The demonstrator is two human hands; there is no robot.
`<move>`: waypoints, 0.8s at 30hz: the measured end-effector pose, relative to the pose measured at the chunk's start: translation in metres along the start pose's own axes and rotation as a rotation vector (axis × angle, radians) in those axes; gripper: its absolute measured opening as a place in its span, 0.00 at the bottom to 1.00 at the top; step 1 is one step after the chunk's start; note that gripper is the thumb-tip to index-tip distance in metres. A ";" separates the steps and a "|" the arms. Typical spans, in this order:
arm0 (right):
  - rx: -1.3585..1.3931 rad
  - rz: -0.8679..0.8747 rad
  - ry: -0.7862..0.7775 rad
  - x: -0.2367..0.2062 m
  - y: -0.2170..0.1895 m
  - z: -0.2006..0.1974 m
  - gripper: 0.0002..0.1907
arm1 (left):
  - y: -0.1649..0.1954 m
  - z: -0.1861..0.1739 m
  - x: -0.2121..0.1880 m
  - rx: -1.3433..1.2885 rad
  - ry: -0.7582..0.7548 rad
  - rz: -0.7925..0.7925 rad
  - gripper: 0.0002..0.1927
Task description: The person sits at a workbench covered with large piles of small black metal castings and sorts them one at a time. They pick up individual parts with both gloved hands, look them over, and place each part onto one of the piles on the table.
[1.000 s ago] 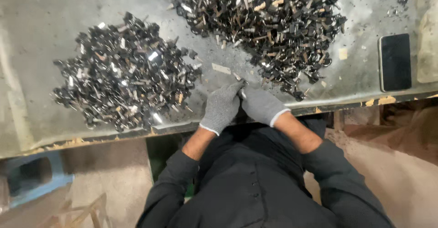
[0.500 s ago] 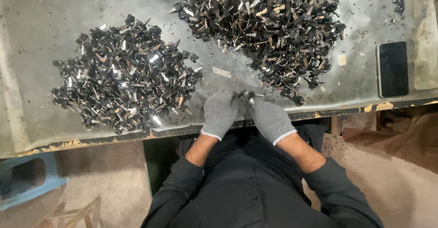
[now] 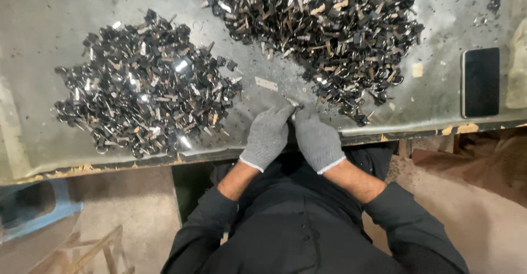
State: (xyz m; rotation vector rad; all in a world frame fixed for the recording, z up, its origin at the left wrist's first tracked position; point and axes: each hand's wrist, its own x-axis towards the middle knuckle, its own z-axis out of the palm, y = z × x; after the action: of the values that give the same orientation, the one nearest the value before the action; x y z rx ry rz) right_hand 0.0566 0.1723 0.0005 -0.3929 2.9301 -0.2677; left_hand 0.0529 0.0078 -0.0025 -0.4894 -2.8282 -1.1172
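Hands shifted slightly left: left hand (image 3: pixel 267 137), right hand (image 3: pixel 317 140) at table edge (image 3: pixel 384 134).

Grey knitted gloves on both hands, left hand (image 3: pixel 267 137) and right hand (image 3: pixel 317 141), each glove ending in a pale, lighter cuff at the wrist. Dark, near-black long-sleeved shirt with sleeves pushed up, forearms bare. Row of small dark buttons down the front. Plain cloth, no markings.

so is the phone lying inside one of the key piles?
No, the phone lies alone on bare table, right of the far key pile.
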 end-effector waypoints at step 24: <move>0.300 0.010 -0.259 -0.015 0.015 -0.017 0.19 | 0.006 -0.036 0.036 0.187 0.079 0.296 0.19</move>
State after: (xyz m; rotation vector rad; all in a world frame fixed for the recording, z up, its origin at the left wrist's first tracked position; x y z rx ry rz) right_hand 0.0636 0.1931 0.0158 -0.3388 2.5852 -0.5977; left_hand 0.0184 -0.0026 0.0340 -0.7954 -2.6439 -0.7913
